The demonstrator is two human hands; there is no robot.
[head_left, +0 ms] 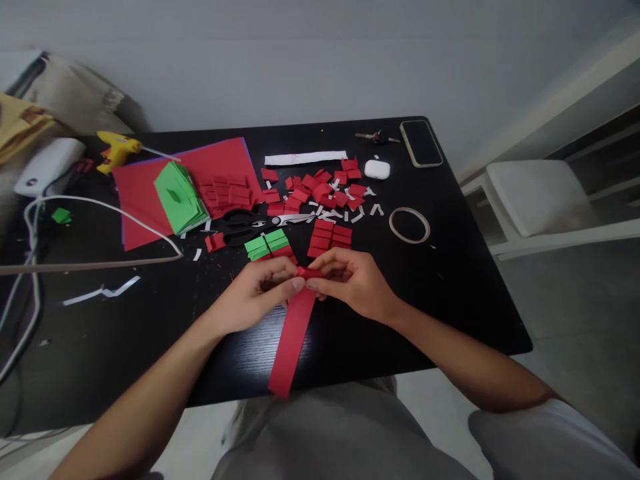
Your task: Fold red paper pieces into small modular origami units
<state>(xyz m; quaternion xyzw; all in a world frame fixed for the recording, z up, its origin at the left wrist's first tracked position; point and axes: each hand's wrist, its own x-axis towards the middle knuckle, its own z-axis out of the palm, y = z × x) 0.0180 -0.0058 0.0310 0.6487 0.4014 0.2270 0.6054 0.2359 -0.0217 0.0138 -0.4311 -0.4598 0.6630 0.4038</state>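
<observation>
A long red paper strip (295, 340) hangs down toward the table's front edge, its upper end folded over. My left hand (260, 290) pinches the folded end from the left. From the right, my right hand (353, 283) grips the same fold, the two thumbs almost touching. Just beyond my hands lie folded green pieces (267, 245) and folded red pieces (330, 238). Black-handled scissors (245, 225) rest behind them, blades pointing right, beside scattered small red pieces (325, 190) and white paper scraps.
On the black table (400, 320), a yellow glue gun (117, 150), red sheets (140, 200) and a green stack (181, 198) stand left, with white cables. A phone (421, 143), keys (377, 137), white case (377, 169) and ring (409, 225) lie right. A white chair (530, 193) stands beyond.
</observation>
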